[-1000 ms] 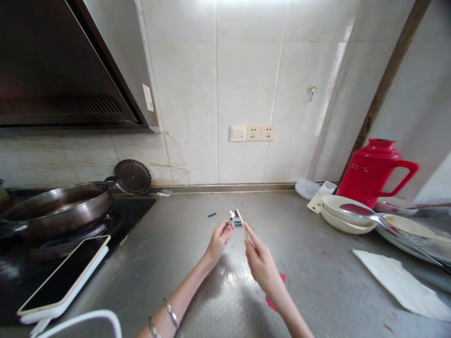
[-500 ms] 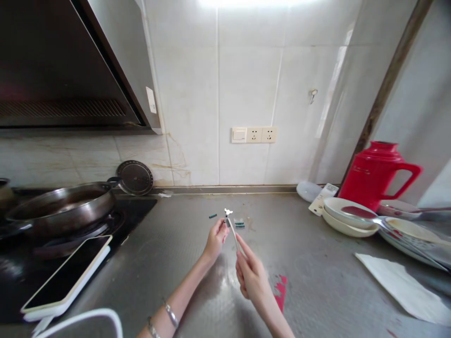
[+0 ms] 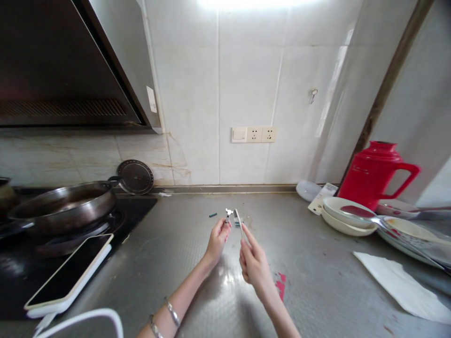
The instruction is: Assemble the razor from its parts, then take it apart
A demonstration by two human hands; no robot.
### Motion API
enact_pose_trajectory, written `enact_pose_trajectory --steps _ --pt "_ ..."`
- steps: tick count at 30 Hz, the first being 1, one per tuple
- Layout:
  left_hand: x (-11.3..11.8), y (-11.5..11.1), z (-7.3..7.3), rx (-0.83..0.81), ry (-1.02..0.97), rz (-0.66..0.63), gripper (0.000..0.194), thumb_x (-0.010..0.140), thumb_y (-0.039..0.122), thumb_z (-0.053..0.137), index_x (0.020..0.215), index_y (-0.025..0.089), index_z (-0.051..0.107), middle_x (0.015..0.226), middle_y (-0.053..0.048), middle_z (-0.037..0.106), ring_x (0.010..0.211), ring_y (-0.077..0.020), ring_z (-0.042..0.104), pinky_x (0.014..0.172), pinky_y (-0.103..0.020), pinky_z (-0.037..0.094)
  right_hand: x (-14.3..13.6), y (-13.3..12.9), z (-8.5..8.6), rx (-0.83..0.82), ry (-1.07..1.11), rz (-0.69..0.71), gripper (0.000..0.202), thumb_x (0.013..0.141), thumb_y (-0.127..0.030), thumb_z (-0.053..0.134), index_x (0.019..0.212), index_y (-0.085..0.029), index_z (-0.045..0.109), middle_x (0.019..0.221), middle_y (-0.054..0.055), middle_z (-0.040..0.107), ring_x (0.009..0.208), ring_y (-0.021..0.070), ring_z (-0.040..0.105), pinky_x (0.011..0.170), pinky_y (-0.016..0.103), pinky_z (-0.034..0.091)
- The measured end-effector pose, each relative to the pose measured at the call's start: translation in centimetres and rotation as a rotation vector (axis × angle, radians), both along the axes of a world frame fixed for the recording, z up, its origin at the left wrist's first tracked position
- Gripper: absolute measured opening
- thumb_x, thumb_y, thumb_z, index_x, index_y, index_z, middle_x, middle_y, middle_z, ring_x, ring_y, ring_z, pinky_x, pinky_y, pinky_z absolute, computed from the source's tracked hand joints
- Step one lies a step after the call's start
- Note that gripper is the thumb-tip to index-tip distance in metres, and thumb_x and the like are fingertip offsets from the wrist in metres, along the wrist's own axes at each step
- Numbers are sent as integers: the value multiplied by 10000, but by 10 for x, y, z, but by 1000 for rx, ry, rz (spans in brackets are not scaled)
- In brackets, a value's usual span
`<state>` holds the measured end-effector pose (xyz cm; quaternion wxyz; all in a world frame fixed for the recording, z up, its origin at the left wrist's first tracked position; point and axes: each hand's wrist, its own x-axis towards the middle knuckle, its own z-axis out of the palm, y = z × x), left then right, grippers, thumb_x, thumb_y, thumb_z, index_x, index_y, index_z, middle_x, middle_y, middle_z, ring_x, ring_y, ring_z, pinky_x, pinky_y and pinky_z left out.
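My left hand [image 3: 217, 240] pinches a small silver metal piece with a T-shaped bright head [image 3: 229, 214]; its lower part is hidden in the fingers. In my right hand [image 3: 254, 261] is a slim white toothbrush [image 3: 240, 224], held upright with the index finger stretched along its handle. The toothbrush head stands just right of the metal piece, with a small gap between them. Behind the toothbrush, small dark-green strips [image 3: 237, 224] lie on the counter, partly covered. One more green strip [image 3: 213, 215] lies to the left, beyond my left hand.
At left, a pan [image 3: 66, 206] stands on a black cooktop, with a phone [image 3: 70, 277] on its front edge and a white cable [image 3: 95, 313]. A red thermos [image 3: 369, 173], stacked bowls [image 3: 343, 225] and a white napkin [image 3: 398, 281] occupy the right. Sockets [image 3: 261, 135] sit on the wall.
My right hand has shifted slightly right, drawing the toothbrush away from the metal piece and turning it more edge-on. The left hand keeps hold of the metal piece, nearly still.
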<state>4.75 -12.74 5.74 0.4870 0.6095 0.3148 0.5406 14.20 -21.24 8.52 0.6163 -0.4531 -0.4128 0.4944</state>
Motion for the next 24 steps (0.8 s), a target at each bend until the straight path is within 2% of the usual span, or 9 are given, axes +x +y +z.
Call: enact_pose_trajectory --steps 4,10,17,21,24 --pt "1 -3 2 -7 -16 20 270 812 437 450 759 172 458 573 50 370 484 -72 312 480 -204 263 3 9 13 -16 -23 32 765 736 -512 519 1371 -155 286 435 -113 273 314 33 186 290 149 161" --pt "-2 2 1 18 -63 74 267 830 434 430 764 176 453 558 56 354 478 -72 314 485 -205 266 -4 3 6 2 -63 83 721 759 -492 504 1360 -142 314 452 -105 283 333 32 192 301 149 169" --pt "-3 1 2 30 -44 54 266 835 431 429 785 171 463 573 52 375 483 -71 320 485 -206 269 2 16 15 -28 0 62 746 730 -495 527 1363 -174 297 456 -121 273 318 19 179 287 127 139" --pt "-6 4 4 11 -48 88 288 820 454 445 753 174 455 568 51 374 488 -72 325 492 -204 269 -4 8 6 -71 30 151 775 713 -498 549 1364 -163 295 456 -120 304 300 14 185 272 127 143" --pt "-7 5 5 5 -40 93 281 825 448 435 760 176 453 551 54 357 484 -74 318 492 -204 265 -3 2 1 -77 106 124 801 693 -504 576 1363 -166 296 450 -128 287 291 10 178 273 128 136"
